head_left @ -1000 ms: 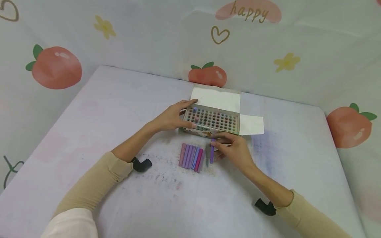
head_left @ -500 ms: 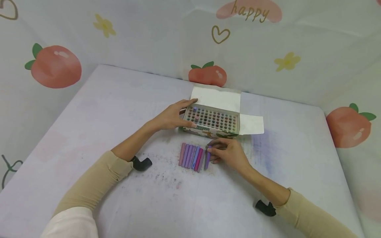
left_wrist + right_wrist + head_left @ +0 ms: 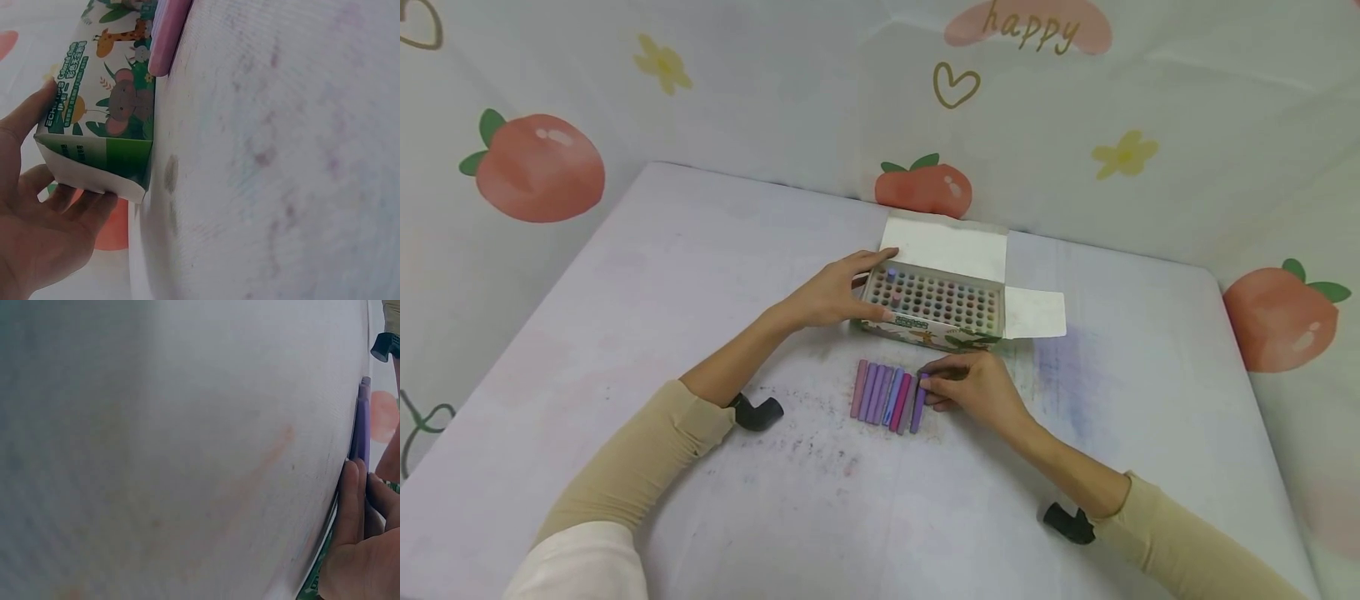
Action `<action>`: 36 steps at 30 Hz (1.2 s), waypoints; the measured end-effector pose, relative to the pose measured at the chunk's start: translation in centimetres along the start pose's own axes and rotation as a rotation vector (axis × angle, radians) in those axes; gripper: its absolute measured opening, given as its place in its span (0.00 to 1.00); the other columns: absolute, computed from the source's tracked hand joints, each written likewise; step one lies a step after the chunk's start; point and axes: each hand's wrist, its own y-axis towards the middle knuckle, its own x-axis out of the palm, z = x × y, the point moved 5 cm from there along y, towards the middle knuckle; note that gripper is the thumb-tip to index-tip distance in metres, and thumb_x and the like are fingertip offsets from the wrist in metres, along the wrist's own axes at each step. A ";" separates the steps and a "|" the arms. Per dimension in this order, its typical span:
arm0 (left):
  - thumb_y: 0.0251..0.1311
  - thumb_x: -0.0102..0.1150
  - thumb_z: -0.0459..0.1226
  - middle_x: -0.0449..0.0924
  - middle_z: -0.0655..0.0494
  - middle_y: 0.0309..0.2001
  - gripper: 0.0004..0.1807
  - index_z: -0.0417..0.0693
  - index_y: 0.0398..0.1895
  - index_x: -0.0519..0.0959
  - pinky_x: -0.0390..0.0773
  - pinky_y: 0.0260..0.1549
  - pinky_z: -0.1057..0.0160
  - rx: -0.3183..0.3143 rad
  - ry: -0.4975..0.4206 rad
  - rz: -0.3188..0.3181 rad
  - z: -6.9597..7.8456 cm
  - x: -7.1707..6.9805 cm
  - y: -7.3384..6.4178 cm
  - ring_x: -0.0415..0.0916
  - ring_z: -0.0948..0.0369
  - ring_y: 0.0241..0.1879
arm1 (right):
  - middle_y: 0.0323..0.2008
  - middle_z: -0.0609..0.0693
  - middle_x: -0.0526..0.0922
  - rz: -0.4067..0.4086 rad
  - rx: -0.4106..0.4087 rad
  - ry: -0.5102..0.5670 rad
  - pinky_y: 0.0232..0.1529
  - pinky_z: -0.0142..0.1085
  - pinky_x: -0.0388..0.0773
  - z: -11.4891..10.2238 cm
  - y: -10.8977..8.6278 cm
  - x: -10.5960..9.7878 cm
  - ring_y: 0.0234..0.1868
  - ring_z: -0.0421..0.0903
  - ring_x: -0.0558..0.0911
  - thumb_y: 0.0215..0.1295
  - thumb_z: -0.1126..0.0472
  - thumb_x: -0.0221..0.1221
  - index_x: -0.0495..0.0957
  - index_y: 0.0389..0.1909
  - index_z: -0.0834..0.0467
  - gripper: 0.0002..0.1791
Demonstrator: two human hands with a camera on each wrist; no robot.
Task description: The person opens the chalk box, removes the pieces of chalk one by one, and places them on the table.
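Note:
My left hand (image 3: pixel 829 295) holds the left end of an open chalk box (image 3: pixel 917 333), thumb at its front edge and fingers around the end. Animals are printed on the box front (image 3: pixel 128 100) in the left wrist view. Inside, a holed tray has a blue chalk stick (image 3: pixel 891 274) and a pinkish one (image 3: pixel 897 298) standing upright. My right hand (image 3: pixel 981 386) pinches the upper end of a purple chalk stick (image 3: pixel 917 411) close to the table. Just left of it lies a row of several purple, pink and blue chalk sticks (image 3: pixel 871 392).
The box's white lid (image 3: pixel 947 244) is folded back, and a side flap (image 3: pixel 1034 313) spreads right. Black curved pieces (image 3: pixel 762 414) sit by each forearm. Chalk smudges (image 3: pixel 1067 375) mark the pale table. A patterned cloth (image 3: pixel 805 100) hangs behind.
My right hand has moved left and toward the front with the purple chalk stick, bringing it beside the row's right end. My left hand has stayed on the box.

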 end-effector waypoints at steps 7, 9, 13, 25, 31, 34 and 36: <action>0.55 0.73 0.45 0.52 0.48 0.76 0.51 0.59 0.79 0.54 0.62 0.70 0.57 -0.015 0.007 -0.001 0.1 0.0 0.0 0.52 0.52 0.74 | 0.35 0.58 0.88 -0.005 0.024 -0.016 0.36 0.38 0.86 0.2 -0.1 -0.2 0.32 0.50 0.89 0.62 0.69 0.66 0.86 0.44 0.68 0.10; 0.55 0.73 0.45 0.52 0.48 0.76 0.51 0.60 0.79 0.54 0.62 0.70 0.57 -0.021 0.008 -0.001 0.0 0.0 0.0 0.52 0.52 0.74 | 0.35 0.58 0.88 -0.008 0.026 -0.025 0.35 0.37 0.86 0.3 -0.1 -0.2 0.32 0.49 0.89 0.62 0.68 0.67 0.86 0.44 0.67 0.10; 0.55 0.73 0.45 0.52 0.47 0.76 0.51 0.60 0.79 0.54 0.62 0.70 0.56 -0.021 0.010 0.000 0.0 0.0 0.0 0.52 0.51 0.74 | 0.35 0.58 0.88 -0.009 0.012 -0.033 0.35 0.37 0.86 0.3 0.0 -0.3 0.32 0.50 0.89 0.62 0.67 0.67 0.86 0.44 0.66 0.10; 0.55 0.73 0.44 0.53 0.47 0.75 0.51 0.58 0.79 0.55 0.62 0.70 0.57 -0.009 0.000 0.008 0.0 0.0 0.0 0.53 0.52 0.74 | 0.37 0.54 0.89 0.010 -0.099 -0.046 0.37 0.38 0.86 -1.0 -0.1 -0.9 0.33 0.50 0.88 0.62 0.64 0.68 0.87 0.44 0.62 0.11; 0.56 0.73 0.45 0.55 0.48 0.74 0.50 0.58 0.79 0.55 0.61 0.70 0.58 0.006 -0.001 0.009 0.0 0.0 0.1 0.53 0.53 0.74 | 0.41 0.58 0.87 0.012 -0.239 -0.048 0.37 0.42 0.86 -2.8 0.2 -1.3 0.36 0.53 0.88 0.63 0.67 0.67 0.84 0.46 0.68 0.12; 0.55 0.73 0.44 0.55 0.48 0.74 0.51 0.58 0.79 0.55 0.61 0.70 0.59 0.007 -0.007 0.004 0.1 0.0 0.0 0.53 0.54 0.74 | 0.42 0.62 0.86 -0.010 -0.272 -0.006 0.38 0.45 0.86 -3.8 0.3 -1.5 0.38 0.55 0.88 0.63 0.69 0.65 0.83 0.47 0.70 0.13; 0.55 0.73 0.44 0.55 0.49 0.75 0.50 0.58 0.79 0.55 0.61 0.70 0.59 0.007 -0.011 0.005 0.1 0.0 0.0 0.53 0.54 0.74 | 0.43 0.64 0.86 -0.011 -0.290 0.003 0.38 0.45 0.86 -4.5 0.3 -1.6 0.38 0.56 0.88 0.64 0.70 0.65 0.82 0.47 0.70 0.12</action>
